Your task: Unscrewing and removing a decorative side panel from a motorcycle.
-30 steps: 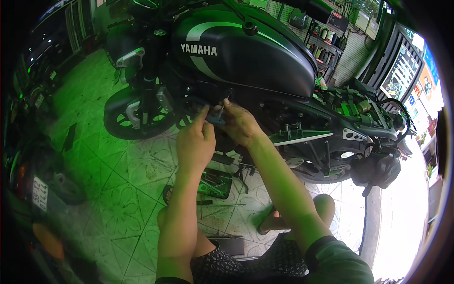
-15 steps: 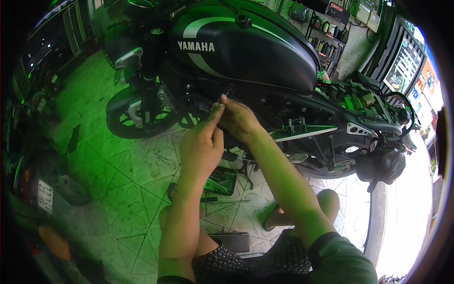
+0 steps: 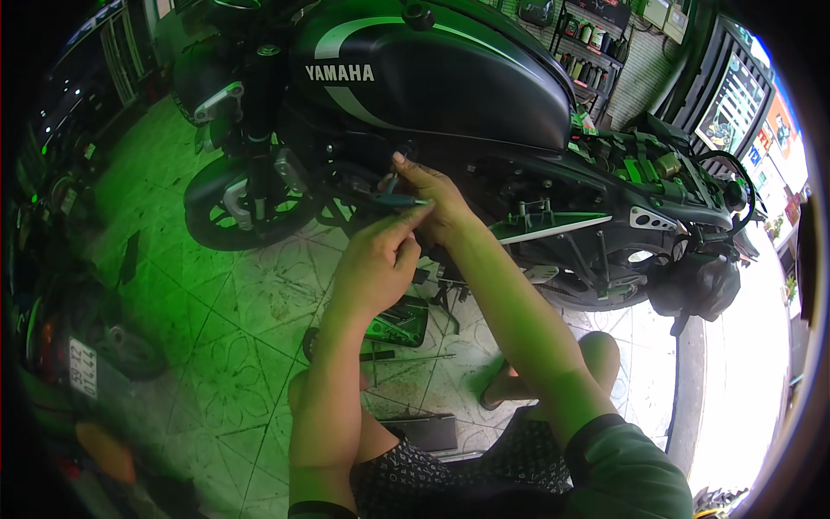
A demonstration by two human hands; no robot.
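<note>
Both my hands meet in front of the black motorcycle [image 3: 432,95], just below its fuel tank. Between them is a small, slim dark tool [image 3: 398,200] with a short silver end; its exact kind is unclear. My right hand [image 3: 439,208] is closed around it, thumb raised beside a short metal piece. Stretched toward the tool's silver end, the index finger of my left hand [image 3: 380,266] touches it or lies just under it. The left thumb stands apart from that finger, and the remaining left fingers are hidden.
Below my arms, a dark tray [image 3: 406,322] with parts and a long thin rod [image 3: 419,357] lie on the tiled floor. A dark flat case [image 3: 432,432] sits between my legs. Another motorbike's plate [image 3: 83,368] shows at left. Shelves with bottles [image 3: 592,52] stand behind.
My right thumb has lifted away from the left fingertip, and the dark tool now shows between my hands. The view has shifted slightly, moving the motorcycle up and left in the picture.
</note>
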